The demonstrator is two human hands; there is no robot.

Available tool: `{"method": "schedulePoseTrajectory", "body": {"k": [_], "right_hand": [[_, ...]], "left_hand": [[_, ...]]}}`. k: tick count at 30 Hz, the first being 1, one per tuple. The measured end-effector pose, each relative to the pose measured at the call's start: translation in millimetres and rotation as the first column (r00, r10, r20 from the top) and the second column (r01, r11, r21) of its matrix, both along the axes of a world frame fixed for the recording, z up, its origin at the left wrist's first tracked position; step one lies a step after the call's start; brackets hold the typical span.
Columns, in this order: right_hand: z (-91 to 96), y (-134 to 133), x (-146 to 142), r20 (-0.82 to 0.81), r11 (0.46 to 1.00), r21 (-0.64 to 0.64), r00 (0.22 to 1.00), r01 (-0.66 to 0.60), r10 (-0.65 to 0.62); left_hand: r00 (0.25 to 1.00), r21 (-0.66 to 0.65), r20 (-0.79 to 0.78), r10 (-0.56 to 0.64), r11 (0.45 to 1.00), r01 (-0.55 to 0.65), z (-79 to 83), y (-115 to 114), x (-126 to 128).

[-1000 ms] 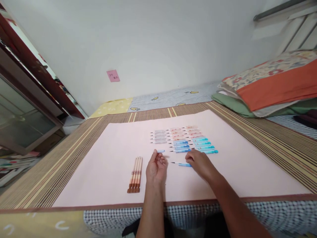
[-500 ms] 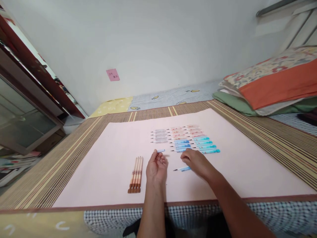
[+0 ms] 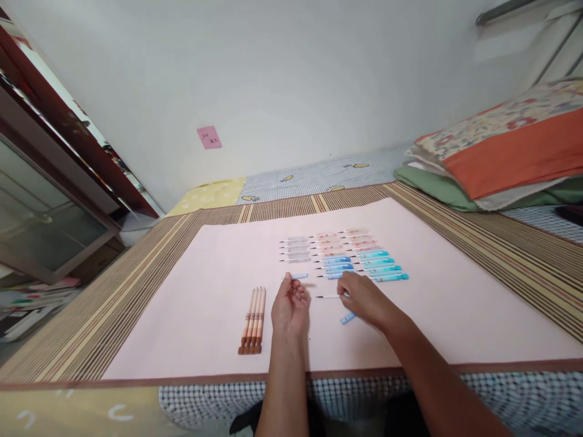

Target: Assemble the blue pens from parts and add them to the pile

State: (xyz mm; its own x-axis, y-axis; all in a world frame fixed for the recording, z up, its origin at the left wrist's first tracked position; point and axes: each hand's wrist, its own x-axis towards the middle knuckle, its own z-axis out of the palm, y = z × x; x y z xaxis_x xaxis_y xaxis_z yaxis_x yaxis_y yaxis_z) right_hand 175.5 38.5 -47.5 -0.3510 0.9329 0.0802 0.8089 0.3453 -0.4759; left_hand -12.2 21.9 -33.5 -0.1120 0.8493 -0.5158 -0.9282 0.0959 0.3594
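My left hand (image 3: 289,306) pinches a small light-blue pen cap (image 3: 299,276) just above the pink sheet (image 3: 191,291). My right hand (image 3: 368,300) is closed on a thin pen refill (image 3: 328,296) that points left toward the cap. A blue pen barrel piece (image 3: 347,318) lies on the sheet under my right hand. Beyond the hands, rows of clear, pink and blue pens (image 3: 346,258) lie side by side. Several brown pens (image 3: 252,321) lie together left of my left hand.
The pink sheet covers a striped woven mat (image 3: 136,249) on a bed. Folded quilts and a pillow (image 3: 496,158) are stacked at the right. A pink note (image 3: 208,137) is stuck on the white wall. A glass-fronted cabinet (image 3: 40,212) and stacked papers stand left.
My right hand drew the blue pen back from the rows; its thin refill now sticks out of the hand while the blue barrel piece lies beneath it. The left hand kept the cap still.
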Motion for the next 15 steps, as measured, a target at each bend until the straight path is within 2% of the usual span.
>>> {"method": "schedulePoseTrajectory", "body": {"k": [2, 4, 8, 12, 15], "right_hand": [[-1.7, -1, -1, -0.107, 0.999, 0.026, 0.993, 0.041, -0.038], [-1.9, -2, -2, -0.288, 0.994, 0.02, 0.953, 0.107, -0.097], [4.0, -5, -2, -0.638, 0.982, -0.059, 0.749, 0.182, -0.177], [10.3, -10, -4, -0.77, 0.97, -0.152, 0.592, 0.19, -0.236], [10.8, -12, -6, -0.811, 0.968, -0.144, 0.536, 0.206, -0.234]], "left_hand": [[1.0, 0.01, -0.02, 0.011, 1.0, -0.011, -2.0, 0, -1], [0.999, 0.016, -0.029, 0.014, 1.0, -0.014, -4.0, 1, -2], [0.997, 0.034, -0.067, 0.042, 0.999, -0.04, -6.5, 1, -1], [0.99, 0.04, -0.114, 0.082, 0.996, -0.078, -6.0, 1, 3], [0.99, 0.018, -0.112, 0.082, 0.997, -0.081, -4.7, 1, 6]]}}
